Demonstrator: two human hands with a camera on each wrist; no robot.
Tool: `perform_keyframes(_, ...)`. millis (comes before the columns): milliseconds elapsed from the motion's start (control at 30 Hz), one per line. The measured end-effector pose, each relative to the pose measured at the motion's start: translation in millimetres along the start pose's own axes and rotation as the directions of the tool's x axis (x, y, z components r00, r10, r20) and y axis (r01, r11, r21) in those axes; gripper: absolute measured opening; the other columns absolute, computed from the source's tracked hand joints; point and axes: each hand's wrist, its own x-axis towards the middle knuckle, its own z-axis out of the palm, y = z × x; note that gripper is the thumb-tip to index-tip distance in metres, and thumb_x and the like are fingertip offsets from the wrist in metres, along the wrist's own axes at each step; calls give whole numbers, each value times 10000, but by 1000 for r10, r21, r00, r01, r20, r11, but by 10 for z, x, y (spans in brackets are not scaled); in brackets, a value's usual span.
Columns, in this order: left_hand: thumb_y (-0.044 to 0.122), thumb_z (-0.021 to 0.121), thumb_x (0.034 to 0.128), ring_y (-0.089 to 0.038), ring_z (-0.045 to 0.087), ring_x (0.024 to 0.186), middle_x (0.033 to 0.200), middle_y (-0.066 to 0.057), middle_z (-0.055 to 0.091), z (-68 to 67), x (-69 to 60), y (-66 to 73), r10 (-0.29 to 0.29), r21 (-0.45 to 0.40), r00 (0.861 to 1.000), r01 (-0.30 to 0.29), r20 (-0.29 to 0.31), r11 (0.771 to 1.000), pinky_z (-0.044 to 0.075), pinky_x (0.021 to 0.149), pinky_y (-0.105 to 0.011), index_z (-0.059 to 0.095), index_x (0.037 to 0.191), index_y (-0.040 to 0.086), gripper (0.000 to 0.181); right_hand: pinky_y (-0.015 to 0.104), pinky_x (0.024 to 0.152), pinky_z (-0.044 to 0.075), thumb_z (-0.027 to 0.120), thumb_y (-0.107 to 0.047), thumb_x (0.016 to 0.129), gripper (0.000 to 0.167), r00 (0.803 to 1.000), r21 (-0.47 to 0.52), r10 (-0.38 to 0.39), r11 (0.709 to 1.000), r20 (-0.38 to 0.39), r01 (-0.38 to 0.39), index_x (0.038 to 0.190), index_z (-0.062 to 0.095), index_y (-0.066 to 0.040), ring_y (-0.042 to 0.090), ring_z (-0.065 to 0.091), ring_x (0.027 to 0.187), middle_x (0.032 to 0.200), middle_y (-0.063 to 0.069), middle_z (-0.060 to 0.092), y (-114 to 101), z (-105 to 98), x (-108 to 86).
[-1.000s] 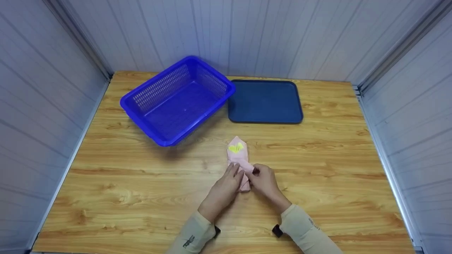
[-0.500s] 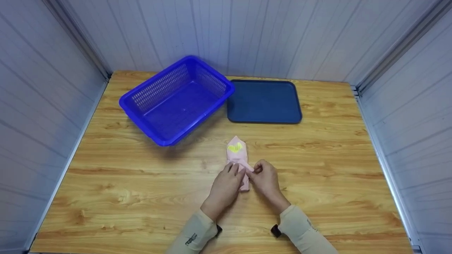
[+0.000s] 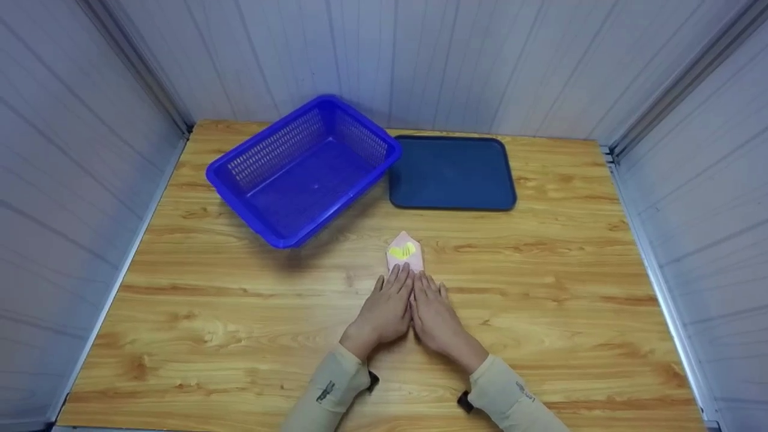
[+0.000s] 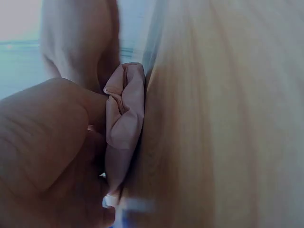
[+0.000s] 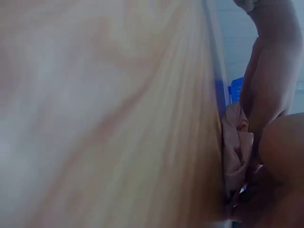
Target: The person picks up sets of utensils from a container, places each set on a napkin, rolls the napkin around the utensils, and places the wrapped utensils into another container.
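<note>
A pink folded cloth (image 3: pixel 404 261) with a yellow print on its pointed far end lies on the table in front of the person. My left hand (image 3: pixel 385 309) rests on it with straight fingers, palm down. Beside it, the right hand (image 3: pixel 435 315) lies the same way, its fingers meeting the left ones at the middle. Both hands hide most of the cloth's near part. In the left wrist view the folded layers of the cloth (image 4: pixel 126 114) show as a thick, creased edge under the hands. The right wrist view also shows this cloth (image 5: pixel 235 147) beneath the fingers.
A blue plastic basket (image 3: pixel 303 225) with slotted sides stands at the back left, its corner reaching over the edge of a dark blue tray (image 3: pixel 453 174). White panel walls (image 3: pixel 456 66) enclose the wooden table (image 3: pixel 570 288) at the back and both sides.
The right hand has let go of the cloth's flap that it pinched at the right side. That flap is now covered, and both hands have flattened out side by side over the cloth.
</note>
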Motion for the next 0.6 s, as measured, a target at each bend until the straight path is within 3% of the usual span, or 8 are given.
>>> perform_keyframes(133,307,362,1034,-306,72,1460,1596,-158,118,21,-9,-32,14,-14,999,-15,-34,1000,172,1138,-517,214,1520,-16,602,597,1118,122,312,-235,1063,527,999,-25,40,999,35,-39,1467,280,101,367,228,1420,1523,260,264,-1,13,-1)
perform_keyframes(367,284,358,1019,-324,42,1460,1596,-188,73,80,-40,-73,-48,1,998,49,-46,999,145,1147,-506,160,1524,-33,628,573,1132,76,285,-338,1064,598,996,-32,55,998,74,-53,1498,223,69,345,127,1449,1568,221,170,16,78,-10)
perform_keyframes(600,379,379,994,-309,41,1464,1596,-200,45,103,-35,-106,-80,-8,996,80,-44,997,109,1156,-485,118,1526,-39,725,554,1139,30,261,-356,1061,624,992,-41,69,997,102,-65,1513,153,61,347,60,1458,1586,210,96,23,96,-23)
